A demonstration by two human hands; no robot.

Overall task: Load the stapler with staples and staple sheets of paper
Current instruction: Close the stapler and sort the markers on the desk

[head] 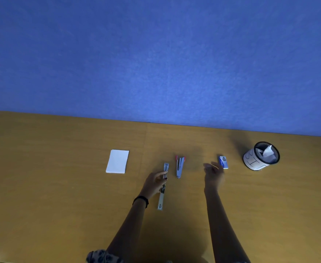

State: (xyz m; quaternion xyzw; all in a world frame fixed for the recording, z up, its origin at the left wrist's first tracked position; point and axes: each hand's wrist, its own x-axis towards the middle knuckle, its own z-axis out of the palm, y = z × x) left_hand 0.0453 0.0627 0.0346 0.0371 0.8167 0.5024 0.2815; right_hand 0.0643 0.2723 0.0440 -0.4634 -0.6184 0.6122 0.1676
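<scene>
Found the stapler [161, 199] swung open into one long metal strip, lying on the table [61, 186] a little left of centre, one end toward the wall [155, 54] and the other back toward the person. Saw the left hand [154, 184] gripping it about the middle, fingers and thumb curled round it from the left, with both ends sticking out past the hand. Noted a dark band [141, 200] on that wrist.

Spotted a second stapler [180, 168], grey with red trim, just right of the first and apart from it, untouched by either hand.

Caught the right hand [213, 174] further right, blurred, fingers loosely extended and holding nothing, well clear of both staplers. Placed its fingertips just beside the box [223, 162] of staples, small and blue, but could not tell whether they touched it.

Made out the paper [118, 161], a neat white stack, lying flat to the left of the stapler and apart from the left hand. At the far right, saw a cup [254, 160] standing upright with crumpled white scraps inside.
</scene>
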